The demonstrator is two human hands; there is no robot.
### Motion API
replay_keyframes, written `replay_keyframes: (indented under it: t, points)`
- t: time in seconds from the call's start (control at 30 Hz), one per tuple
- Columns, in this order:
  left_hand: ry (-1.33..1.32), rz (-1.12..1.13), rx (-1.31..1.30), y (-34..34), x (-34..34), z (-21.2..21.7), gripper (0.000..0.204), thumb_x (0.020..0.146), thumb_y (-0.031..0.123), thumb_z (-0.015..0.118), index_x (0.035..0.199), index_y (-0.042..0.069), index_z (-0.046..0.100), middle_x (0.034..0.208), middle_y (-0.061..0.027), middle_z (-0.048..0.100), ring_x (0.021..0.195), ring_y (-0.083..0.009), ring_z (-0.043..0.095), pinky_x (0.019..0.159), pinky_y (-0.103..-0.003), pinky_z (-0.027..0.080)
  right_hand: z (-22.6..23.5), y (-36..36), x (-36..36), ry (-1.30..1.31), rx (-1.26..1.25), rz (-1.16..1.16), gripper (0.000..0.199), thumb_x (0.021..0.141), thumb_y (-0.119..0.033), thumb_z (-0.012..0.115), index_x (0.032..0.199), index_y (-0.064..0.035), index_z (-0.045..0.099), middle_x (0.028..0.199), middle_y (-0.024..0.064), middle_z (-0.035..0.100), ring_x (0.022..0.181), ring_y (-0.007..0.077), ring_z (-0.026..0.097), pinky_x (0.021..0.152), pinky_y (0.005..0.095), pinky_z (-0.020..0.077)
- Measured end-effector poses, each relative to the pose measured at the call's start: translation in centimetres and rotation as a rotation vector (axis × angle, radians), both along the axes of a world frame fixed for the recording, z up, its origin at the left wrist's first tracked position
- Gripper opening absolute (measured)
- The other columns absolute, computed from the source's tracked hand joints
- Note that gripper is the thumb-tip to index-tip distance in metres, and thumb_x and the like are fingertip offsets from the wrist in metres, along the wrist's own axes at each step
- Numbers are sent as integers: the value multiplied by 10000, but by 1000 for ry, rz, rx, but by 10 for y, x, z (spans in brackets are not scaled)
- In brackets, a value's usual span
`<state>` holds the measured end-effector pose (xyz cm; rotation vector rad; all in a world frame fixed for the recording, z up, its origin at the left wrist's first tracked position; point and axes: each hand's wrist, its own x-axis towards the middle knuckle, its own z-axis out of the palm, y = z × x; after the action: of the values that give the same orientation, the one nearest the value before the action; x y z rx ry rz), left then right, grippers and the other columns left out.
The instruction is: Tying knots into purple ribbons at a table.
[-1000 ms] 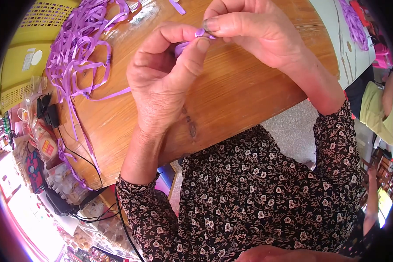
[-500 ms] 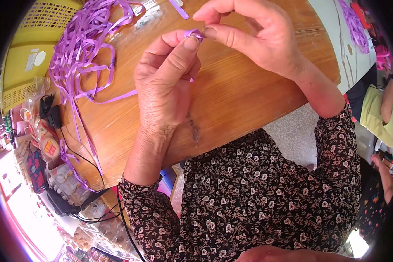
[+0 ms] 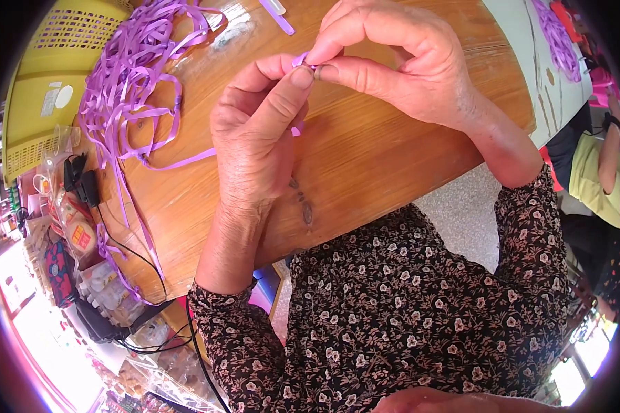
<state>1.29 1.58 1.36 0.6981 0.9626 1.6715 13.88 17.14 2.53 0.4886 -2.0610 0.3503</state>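
Note:
Between thumb and forefinger, my left hand (image 3: 258,127) pinches a small loop of purple ribbon (image 3: 300,60). The ribbon runs behind that hand and off to the left, toward a tangled heap of purple ribbon (image 3: 134,76) on the wooden table (image 3: 386,151). My right hand (image 3: 406,69) meets the left at the fingertips, its thumb and forefinger closed on the same bit of ribbon. The fingers partly cover the looped part. A short ribbon end shows below the left fingers.
A yellow plastic basket (image 3: 31,103) stands left of the heap. Black adapters with a cable (image 3: 86,186) lie at the table's left edge, beside bagged goods. Another ribbon piece (image 3: 279,17) lies at the far edge. More purple ribbon (image 3: 558,41) is on a white surface at right, near another person (image 3: 596,182).
My right thumb and forefinger have come in and closed on the ribbon at my left fingertips. Both hands sit slightly lower. The person at right has shifted.

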Motion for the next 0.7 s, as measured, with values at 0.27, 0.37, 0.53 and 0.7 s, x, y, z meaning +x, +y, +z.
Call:
replay_keyframes:
  t: [0.27, 0.37, 0.53, 0.7]
  points:
    - [194, 66, -109, 2, 4, 3, 141, 878, 94, 623, 987, 5, 614, 728, 20, 538, 604, -72, 412, 521, -202, 333, -5, -3, 8, -111, -255, 23, 58, 807, -41, 662, 854, -42, 628, 828, 59, 618, 789, 164, 611, 693, 259, 463]
    - [174, 75, -91, 1, 2, 3, 142, 881, 100, 620, 986, 4, 612, 721, 22, 534, 594, -75, 408, 510, -203, 329, -2, -3, 6, -96, -194, 15, 66, 809, -39, 664, 867, -42, 634, 841, 61, 620, 793, 173, 612, 698, 259, 464]
    - [109, 59, -85, 0, -1, 2, 137, 887, 103, 609, 982, 4, 610, 716, 19, 527, 586, -82, 401, 507, -206, 324, -1, -8, 5, -144, -382, 164, 112, 802, -37, 684, 910, -43, 655, 856, 69, 630, 801, 213, 617, 698, 278, 475]
    - [102, 44, -57, 1, -1, 1, 133, 890, 101, 602, 981, 5, 610, 717, 14, 527, 594, -84, 403, 507, -208, 327, -1, 4, -1, -1, 34, 15, 134, 776, -22, 700, 902, -42, 661, 846, 75, 635, 786, 230, 615, 673, 297, 482]
